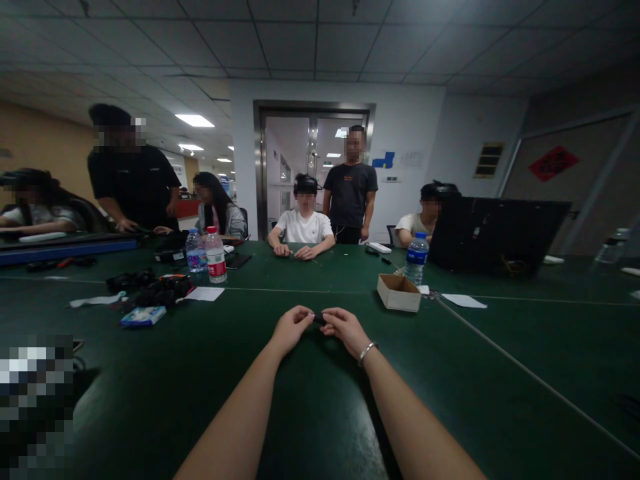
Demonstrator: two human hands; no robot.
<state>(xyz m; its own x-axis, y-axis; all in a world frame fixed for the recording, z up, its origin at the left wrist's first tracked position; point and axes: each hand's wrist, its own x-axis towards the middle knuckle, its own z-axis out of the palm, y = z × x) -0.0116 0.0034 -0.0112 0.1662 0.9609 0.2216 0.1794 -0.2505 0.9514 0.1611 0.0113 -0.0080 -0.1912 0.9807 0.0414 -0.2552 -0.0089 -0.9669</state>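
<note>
A small dark object is held between my two hands just above the green table; its kind is too small and dark to make out. My left hand pinches its left end between thumb and fingers. At the other end, my right hand grips it the same way, with a silver bracelet around the wrist. Beyond my right hand stands a small open cardboard box.
Two bottles and a blue-and-white packet stand or lie left, near dark tangled items. A blue-capped bottle, a paper and a large black panel are at right. Several people sit or stand across the table.
</note>
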